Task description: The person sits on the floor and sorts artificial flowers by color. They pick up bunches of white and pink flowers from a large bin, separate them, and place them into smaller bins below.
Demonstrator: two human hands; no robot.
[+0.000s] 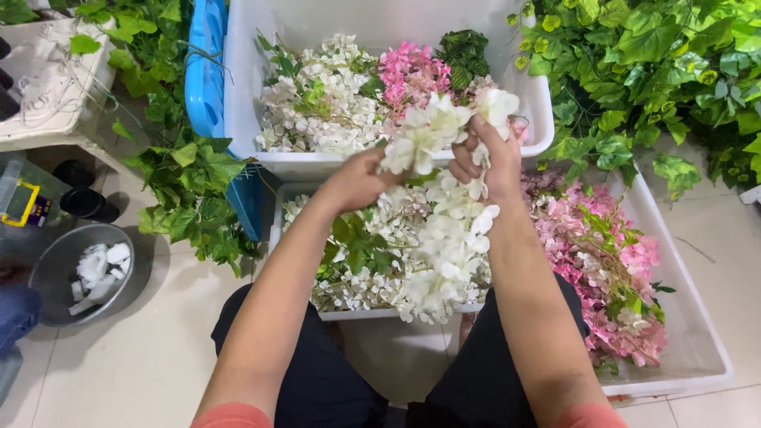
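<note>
Two hands' fingers [476,162] grasp a white flower garland [444,238] over white bins [682,349] on pale floor tiles [135,372].

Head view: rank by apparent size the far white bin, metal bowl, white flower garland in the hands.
1. far white bin
2. white flower garland, nearer the camera, so unsure
3. metal bowl

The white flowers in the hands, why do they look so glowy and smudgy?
In the head view, bright light washes out the white flower garland, so petal edges vanish; left hand and right hand look slightly soft, while the pink flowers keep detail.
</note>
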